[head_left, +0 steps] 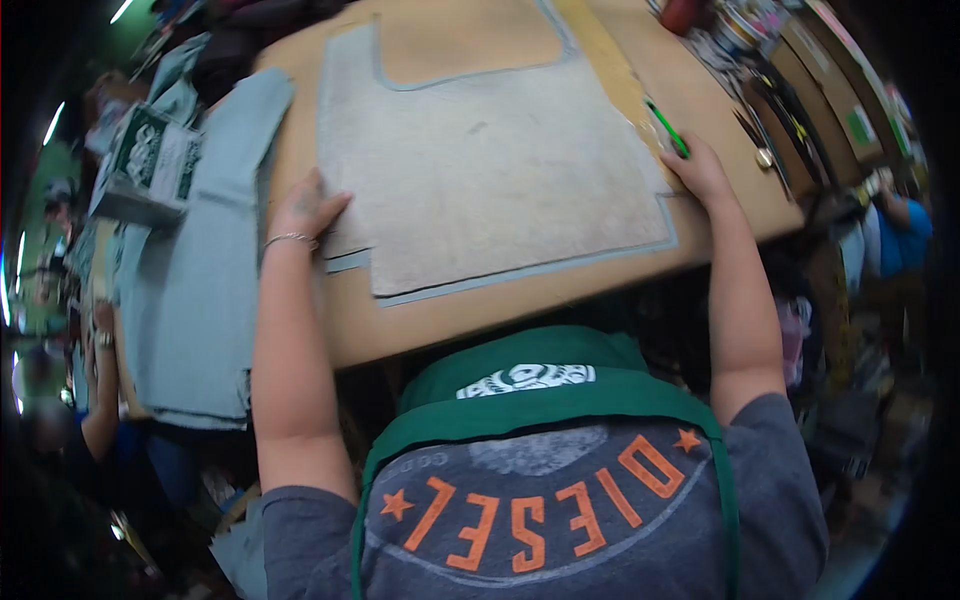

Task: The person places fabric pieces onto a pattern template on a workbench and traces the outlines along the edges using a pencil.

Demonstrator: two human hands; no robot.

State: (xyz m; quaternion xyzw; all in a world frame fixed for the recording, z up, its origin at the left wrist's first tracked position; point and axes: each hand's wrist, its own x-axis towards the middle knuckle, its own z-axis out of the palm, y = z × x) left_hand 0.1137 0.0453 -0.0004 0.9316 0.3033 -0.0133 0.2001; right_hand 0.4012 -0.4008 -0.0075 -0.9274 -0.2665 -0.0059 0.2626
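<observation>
A large pale grey pattern piece [500,180] with a deep cut-out at its far side lies flat on the table. Light blue fabric [530,275] shows as a narrow border along its near and far edges. My left hand [308,212] rests against the left edge of the piece, thumb spread away from the fingers. At the right edge, my right hand [697,170] grips a green pen [668,130] that points up and away. Some of its fingers are hidden behind the hand.
The tan table [440,335] runs under everything. At left, a stack of light blue fabric [190,320] bears a green and white box [150,165]. Scissors [765,150] and cardboard boxes [820,80] are at right. Another person's arm [103,380] shows at far left.
</observation>
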